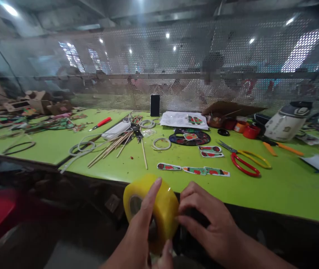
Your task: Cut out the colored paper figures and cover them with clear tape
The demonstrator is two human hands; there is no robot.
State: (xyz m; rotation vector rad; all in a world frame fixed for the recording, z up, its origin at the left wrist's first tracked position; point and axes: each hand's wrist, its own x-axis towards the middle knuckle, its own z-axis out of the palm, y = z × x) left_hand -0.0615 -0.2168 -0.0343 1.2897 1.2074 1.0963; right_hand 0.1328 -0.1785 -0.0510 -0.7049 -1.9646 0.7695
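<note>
A big roll of yellow packing tape is held upright in front of the table's near edge. My left hand grips it, with one finger stretched across its outer face and the thumb low on the near side. At the roll's right side, my right hand is closed in a pinch, its fingertips touching the tape; the tape's loose end is not clearly visible. Beyond the roll, painted paper cutouts lie in a row on the green table. Two more cutouts lie just behind them.
Scissors with red and yellow handles lie open to the right. Behind are a paint palette, paper sheets and a phone. Wooden sticks, a white power strip and a red-handled knife lie leftward. A mesh screen stands behind.
</note>
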